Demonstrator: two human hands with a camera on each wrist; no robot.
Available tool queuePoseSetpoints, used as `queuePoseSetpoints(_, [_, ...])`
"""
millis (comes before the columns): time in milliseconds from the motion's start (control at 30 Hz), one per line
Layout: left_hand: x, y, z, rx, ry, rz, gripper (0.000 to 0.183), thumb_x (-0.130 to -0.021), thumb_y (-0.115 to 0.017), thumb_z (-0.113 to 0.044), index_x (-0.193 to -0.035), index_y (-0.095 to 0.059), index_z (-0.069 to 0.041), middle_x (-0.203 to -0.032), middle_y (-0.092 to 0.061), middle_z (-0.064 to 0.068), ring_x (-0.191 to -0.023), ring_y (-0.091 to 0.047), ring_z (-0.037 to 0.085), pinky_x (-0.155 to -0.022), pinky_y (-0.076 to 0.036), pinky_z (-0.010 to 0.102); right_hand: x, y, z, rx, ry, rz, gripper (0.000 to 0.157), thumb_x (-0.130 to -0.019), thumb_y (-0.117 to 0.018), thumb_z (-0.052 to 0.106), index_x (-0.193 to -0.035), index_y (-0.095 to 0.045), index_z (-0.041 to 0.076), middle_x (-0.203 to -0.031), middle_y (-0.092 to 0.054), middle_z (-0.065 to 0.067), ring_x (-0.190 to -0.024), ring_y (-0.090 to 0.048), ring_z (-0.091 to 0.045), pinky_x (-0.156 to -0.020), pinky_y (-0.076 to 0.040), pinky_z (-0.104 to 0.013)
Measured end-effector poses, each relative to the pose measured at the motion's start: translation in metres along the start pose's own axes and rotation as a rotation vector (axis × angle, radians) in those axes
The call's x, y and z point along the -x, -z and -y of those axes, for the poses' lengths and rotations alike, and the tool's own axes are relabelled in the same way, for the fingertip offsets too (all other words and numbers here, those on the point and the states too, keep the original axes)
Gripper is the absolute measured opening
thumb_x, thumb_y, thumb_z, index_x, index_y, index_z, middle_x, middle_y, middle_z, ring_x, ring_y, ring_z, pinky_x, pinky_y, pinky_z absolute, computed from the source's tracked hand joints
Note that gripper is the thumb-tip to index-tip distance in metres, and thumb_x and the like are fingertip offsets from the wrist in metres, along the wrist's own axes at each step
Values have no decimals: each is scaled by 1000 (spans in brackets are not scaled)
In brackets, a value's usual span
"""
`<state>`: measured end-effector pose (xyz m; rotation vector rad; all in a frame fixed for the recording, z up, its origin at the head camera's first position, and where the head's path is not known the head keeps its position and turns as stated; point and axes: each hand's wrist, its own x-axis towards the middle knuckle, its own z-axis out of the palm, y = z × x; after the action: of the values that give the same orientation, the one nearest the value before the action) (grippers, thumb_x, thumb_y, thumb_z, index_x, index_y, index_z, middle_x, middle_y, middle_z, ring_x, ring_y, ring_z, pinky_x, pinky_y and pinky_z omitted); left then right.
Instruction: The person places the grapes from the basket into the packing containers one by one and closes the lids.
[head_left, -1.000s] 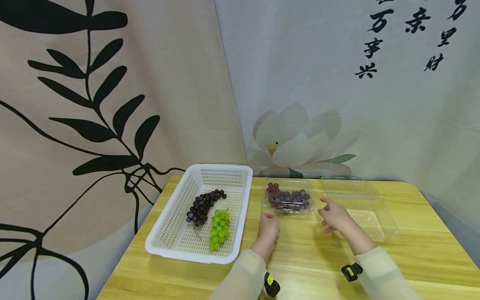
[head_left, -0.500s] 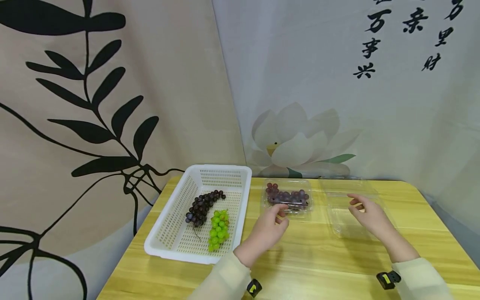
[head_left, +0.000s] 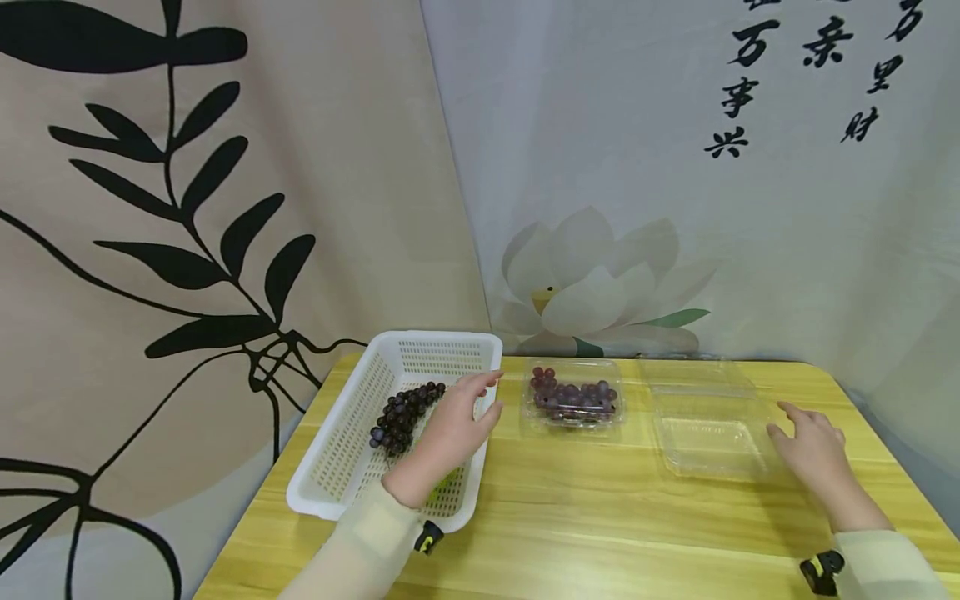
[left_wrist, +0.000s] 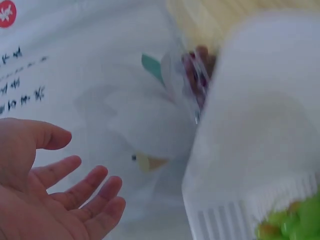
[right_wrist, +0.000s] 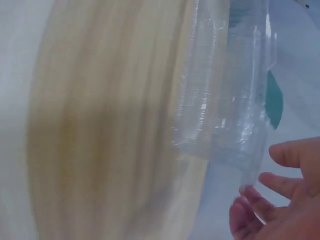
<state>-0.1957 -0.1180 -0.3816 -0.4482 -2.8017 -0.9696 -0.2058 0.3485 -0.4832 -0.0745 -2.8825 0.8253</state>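
Observation:
My left hand (head_left: 450,425) is over the white slotted basket (head_left: 322,467), its fingers loosely extended and holding nothing. Beneath it lie a bunch of dark grapes (head_left: 401,417) and, mostly covered by the hand and wrist, a bunch of green grapes (head_left: 444,485). The green grapes (left_wrist: 295,222) show at the lower right in the left wrist view. Just right of an open clear plastic clamshell box (head_left: 712,446) is my right hand (head_left: 813,450), fingers slightly bent around nothing. In the right wrist view this hand (right_wrist: 285,200) is near the box's corner; whether they touch, I cannot tell.
Between basket and open box stands a lidded clear clamshell (head_left: 573,396) with reddish-purple grapes inside. Everything is on a wooden table (head_left: 600,517). Directly behind it hangs a printed cloth (head_left: 360,167). Black cameras are strapped to both wrists.
My left hand has left the front of the lidded clamshell and moved left over the basket. My right hand has moved right, passing over the open box to its right side.

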Motion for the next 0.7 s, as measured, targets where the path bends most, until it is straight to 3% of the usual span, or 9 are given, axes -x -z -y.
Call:
queuePoseSetpoints(67, [0, 8, 9, 3, 22, -7, 45, -95, -57, -22, -138, -49, -17, -135, -52, 6, -115, -54, 24, -94, -47, 43, 0, 1, -7, -16, -36, 37, 55, -101, -36, 23, -136, -29, -19, -122, -37, -43, -110, -31, -57, -85, -29, -61])
queuePoseSetpoints(133, [0, 15, 19, -15, 36, -11, 46, -95, -57, -23, -140, -47, -17, -137, -50, 7, -118, -53, 25, -97, -46, 44, 1, 1, -12, -52, -67, 64, 53, -101, -33, 21, -136, -28, -20, -121, -39, -42, -94, -45, -46, -73, -40, -49])
queuePoseSetpoints(200, [-2, 24, 29, -23, 55, 2, 47, -96, -56, -24, -141, -45, -18, -142, -47, 8, -125, -48, 26, -103, -42, 45, 2, 1, -16, -86, -92, 81, 52, -101, -31, 20, -137, -29, -18, -123, -40, -41, -72, -50, -32, -56, -41, -37])
queuePoseSetpoints(300, [-6, 34, 47, -29, 51, 31, 49, -96, -54, -24, -143, -42, -16, -146, -42, 11, -134, -39, 29, -109, -34, 47, 5, -1, -20, -132, -127, 81, 50, -101, -31, 19, -137, -32, -15, -123, -41, -39, -46, -33, -11, -43, -35, -26])
queuePoseSetpoints(467, [-12, 45, 81, -11, 46, 112, 55, -97, -54, -23, -147, -34, -13, -152, -32, 13, -141, -26, 32, -113, -26, 50, 5, -3, -20, -178, -195, 74, 47, -101, -35, 19, -136, -37, -13, -123, -44, -36, -47, -40, -10, -44, -38, -26])
queuePoseSetpoints(700, [-30, 55, 118, -13, 90, 187, 62, -98, -53, -23, -151, -24, -12, -155, -24, 14, -141, -21, 37, -111, -26, 57, 4, -3, -19, -230, -255, 83, 48, -101, -36, 19, -138, -37, -11, -124, -44, -34, -57, -47, -12, -48, -40, -27])
